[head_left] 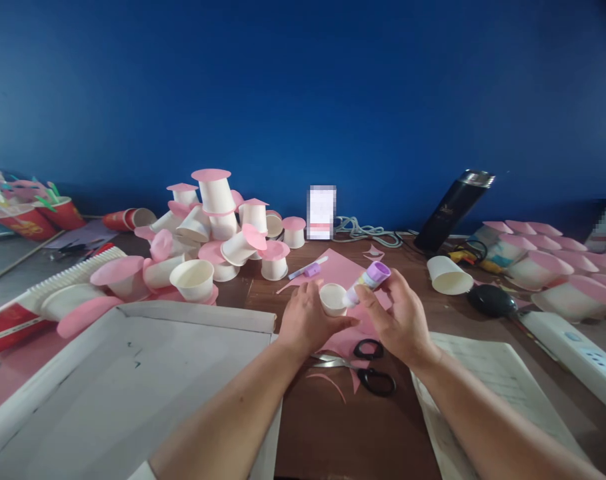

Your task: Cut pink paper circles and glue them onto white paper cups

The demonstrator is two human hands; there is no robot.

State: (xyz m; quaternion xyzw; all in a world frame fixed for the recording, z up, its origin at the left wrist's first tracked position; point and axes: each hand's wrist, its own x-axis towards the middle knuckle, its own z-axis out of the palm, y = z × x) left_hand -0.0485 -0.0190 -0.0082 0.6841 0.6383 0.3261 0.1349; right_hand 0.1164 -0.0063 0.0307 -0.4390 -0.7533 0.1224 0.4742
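My left hand [307, 317] is wrapped round a white paper cup [333, 299], whose round face is turned toward me. In my right hand [400, 317] is a glue stick [367, 283] with a purple base, tilted so that its lower end meets the cup's edge. Beneath both hands lies pink paper [335, 261]. A purple cap [312, 269] rests beside a slim pen-like stick [303, 267] just beyond my left hand. Nearer to me, black-handled scissors [375, 381] lie on the table with their blades pointing left, among thin pink offcuts [330, 383].
White cups with pink paper discs [215, 193] are piled at the left, and more [543, 270] stand at the right. A white box lid [147, 380] fills the front left. A dark flask [450, 210] leans against the wall. A power strip [577, 353] lies at the right edge.
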